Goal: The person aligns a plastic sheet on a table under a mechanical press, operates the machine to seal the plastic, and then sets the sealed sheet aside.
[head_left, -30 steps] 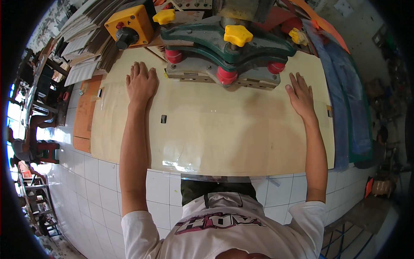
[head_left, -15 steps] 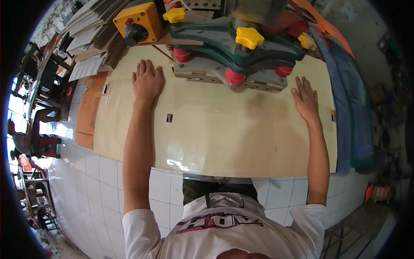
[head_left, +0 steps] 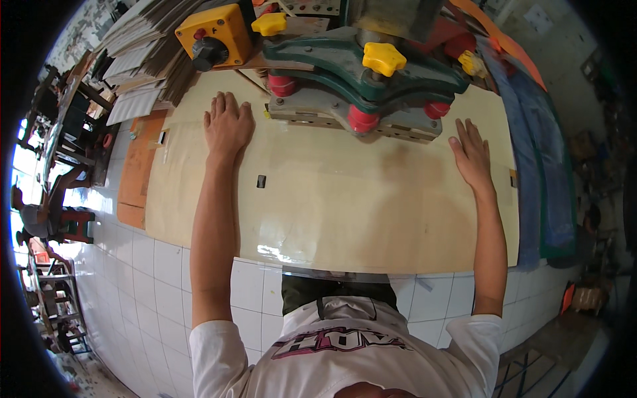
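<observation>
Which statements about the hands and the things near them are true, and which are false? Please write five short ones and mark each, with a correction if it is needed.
1. The left hand and the right hand lie palm down on the cream sheet. True.
2. The right hand grips a yellow knob. False: it holds nothing.
3. The small dark mark on the sheet is nearer to the left hand than to the right. True.
4. A yellow control box with a black dial shows beyond the left hand. True.
5. The left hand touches the black dial. False: it rests on the sheet, apart from the dial.
</observation>
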A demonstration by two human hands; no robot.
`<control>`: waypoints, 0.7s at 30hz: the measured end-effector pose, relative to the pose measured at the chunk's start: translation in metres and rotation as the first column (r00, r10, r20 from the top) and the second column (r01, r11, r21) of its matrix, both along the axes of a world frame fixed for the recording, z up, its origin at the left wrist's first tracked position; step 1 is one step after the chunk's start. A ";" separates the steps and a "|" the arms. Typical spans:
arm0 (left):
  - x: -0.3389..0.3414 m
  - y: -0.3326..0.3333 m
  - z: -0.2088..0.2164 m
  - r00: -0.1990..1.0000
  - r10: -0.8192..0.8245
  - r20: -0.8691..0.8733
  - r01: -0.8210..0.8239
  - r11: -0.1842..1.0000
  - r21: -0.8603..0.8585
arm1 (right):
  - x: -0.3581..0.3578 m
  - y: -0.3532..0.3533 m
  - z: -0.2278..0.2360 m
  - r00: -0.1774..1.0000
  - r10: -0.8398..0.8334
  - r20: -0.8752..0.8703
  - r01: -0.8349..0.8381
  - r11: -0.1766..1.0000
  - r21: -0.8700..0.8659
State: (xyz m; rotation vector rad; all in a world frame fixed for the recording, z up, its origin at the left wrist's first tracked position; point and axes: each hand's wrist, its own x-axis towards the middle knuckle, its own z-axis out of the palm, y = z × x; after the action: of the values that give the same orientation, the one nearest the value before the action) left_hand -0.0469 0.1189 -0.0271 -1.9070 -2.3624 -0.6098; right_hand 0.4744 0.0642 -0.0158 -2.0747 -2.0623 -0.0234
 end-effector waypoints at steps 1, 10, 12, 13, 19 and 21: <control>0.000 0.000 0.000 1.000 0.002 0.001 -0.002 1.000 0.000 | 0.001 0.000 0.000 1.000 0.000 0.002 0.000 1.000 0.000; 0.000 0.000 0.002 1.000 -0.003 0.019 0.004 1.000 -0.011 | 0.004 0.002 -0.003 1.000 -0.009 0.019 0.009 1.000 0.002; 0.000 0.000 0.002 1.000 -0.005 0.014 0.005 1.000 -0.009 | 0.004 0.002 -0.003 1.000 -0.009 0.016 0.009 1.000 0.000; 0.000 0.000 0.002 1.000 -0.006 0.011 0.006 1.000 -0.010 | 0.003 0.002 -0.003 1.000 -0.008 0.013 0.008 1.000 0.002; 0.002 -0.001 0.003 1.000 -0.006 0.001 0.006 1.000 -0.014 | 0.005 0.002 -0.004 1.000 -0.006 0.018 0.006 1.000 -0.001; 0.001 -0.001 0.003 1.000 -0.003 0.001 0.003 1.000 -0.011 | 0.004 0.001 -0.002 1.000 -0.009 0.023 0.009 1.000 -0.001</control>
State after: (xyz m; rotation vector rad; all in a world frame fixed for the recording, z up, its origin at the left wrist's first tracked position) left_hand -0.0456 0.1178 -0.0237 -1.9160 -2.3684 -0.5997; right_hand 0.4781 0.0657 -0.0174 -2.0944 -2.0669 -0.0479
